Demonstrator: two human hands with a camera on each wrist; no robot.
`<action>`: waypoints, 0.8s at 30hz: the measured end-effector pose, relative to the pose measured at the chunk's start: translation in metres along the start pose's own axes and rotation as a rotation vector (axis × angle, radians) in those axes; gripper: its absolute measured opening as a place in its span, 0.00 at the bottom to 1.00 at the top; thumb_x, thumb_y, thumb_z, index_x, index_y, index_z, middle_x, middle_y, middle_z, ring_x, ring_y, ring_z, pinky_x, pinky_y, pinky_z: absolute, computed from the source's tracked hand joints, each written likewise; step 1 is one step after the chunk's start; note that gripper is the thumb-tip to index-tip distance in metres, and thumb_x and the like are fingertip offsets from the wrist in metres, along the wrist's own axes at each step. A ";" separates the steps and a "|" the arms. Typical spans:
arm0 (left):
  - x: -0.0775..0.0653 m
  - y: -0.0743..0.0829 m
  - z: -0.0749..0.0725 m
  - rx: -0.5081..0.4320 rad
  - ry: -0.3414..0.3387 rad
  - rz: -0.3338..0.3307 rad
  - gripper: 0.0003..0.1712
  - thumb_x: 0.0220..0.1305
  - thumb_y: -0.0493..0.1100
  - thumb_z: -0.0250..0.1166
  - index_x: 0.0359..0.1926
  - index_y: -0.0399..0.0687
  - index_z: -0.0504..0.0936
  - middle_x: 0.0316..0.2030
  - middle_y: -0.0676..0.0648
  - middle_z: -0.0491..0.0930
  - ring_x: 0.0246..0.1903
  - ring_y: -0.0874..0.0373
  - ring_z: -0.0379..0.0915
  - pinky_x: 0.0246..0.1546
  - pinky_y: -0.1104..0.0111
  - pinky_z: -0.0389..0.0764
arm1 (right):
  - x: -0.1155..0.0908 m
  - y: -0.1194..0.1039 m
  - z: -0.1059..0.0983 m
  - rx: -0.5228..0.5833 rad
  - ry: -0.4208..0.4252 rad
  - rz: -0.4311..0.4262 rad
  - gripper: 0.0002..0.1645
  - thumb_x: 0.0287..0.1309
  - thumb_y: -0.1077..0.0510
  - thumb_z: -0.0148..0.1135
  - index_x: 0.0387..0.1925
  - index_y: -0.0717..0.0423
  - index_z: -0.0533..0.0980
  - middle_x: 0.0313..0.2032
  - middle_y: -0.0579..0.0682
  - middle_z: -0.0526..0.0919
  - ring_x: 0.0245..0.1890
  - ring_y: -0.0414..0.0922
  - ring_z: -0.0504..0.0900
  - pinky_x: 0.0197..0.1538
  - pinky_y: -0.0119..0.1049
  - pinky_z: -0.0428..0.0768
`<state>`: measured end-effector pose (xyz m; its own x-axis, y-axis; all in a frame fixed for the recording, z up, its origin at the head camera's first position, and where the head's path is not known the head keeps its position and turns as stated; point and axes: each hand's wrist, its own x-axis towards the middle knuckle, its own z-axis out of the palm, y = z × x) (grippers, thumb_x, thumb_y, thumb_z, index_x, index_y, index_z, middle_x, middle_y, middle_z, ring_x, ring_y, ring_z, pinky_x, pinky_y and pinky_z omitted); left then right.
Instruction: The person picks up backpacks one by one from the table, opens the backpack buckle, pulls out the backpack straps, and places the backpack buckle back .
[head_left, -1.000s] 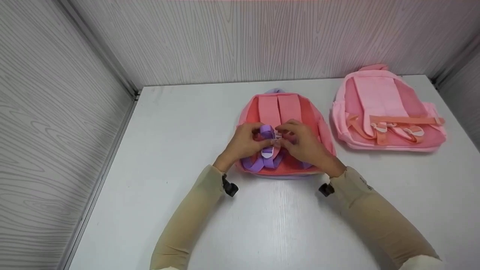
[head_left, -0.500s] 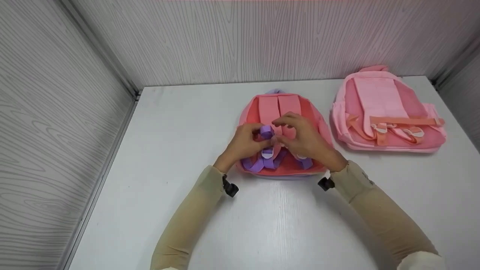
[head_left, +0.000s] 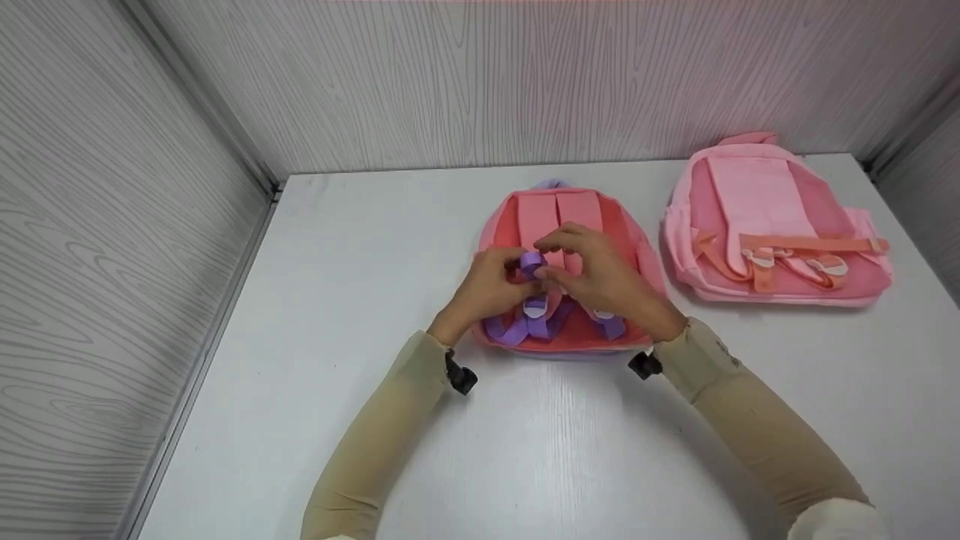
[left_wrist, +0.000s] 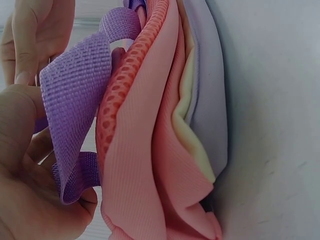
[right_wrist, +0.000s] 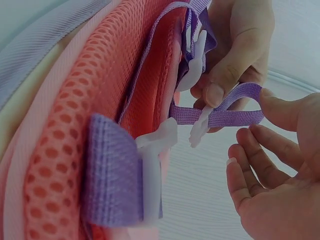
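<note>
A small coral backpack [head_left: 621, 229] lies on the table with its shoulder straps facing up. My left hand [head_left: 489, 283] pinches a white plastic buckle piece [right_wrist: 201, 127] on a purple webbing strap [right_wrist: 235, 118], as the right wrist view shows. The strap forms a loop beyond the buckle. At the end of that loop is my right hand [head_left: 606, 279], thumb at the webbing and fingers spread loosely apart. A white strap adjuster [right_wrist: 159, 137] hangs by the coral mesh back panel [right_wrist: 55, 175].
A light pink backpack [head_left: 761, 191] with orange straps lies to the right on the white table [head_left: 360, 300]. Wood-grain panels [head_left: 420, 82] stand behind and beside the table. Black wrist cameras [head_left: 460, 377] sit on both sleeves.
My right hand has let go of the clear-white buckle area, lifted its fingers away, and shifted slightly left to the purple loop. My left hand keeps its grip in place.
</note>
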<state>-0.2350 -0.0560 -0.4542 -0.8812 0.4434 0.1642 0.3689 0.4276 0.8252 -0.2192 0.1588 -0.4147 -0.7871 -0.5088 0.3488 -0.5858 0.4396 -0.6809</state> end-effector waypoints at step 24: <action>0.001 -0.001 0.002 0.011 0.008 -0.014 0.16 0.62 0.42 0.77 0.51 0.44 0.87 0.35 0.49 0.82 0.34 0.59 0.76 0.37 0.69 0.77 | 0.010 -0.007 0.012 0.009 -0.021 -0.023 0.16 0.68 0.65 0.71 0.55 0.63 0.86 0.48 0.57 0.87 0.51 0.52 0.84 0.58 0.56 0.83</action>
<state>-0.2352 -0.0544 -0.4556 -0.8885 0.4312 0.1569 0.3597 0.4423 0.8216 -0.2206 0.1421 -0.4138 -0.7694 -0.5340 0.3506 -0.6016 0.4213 -0.6786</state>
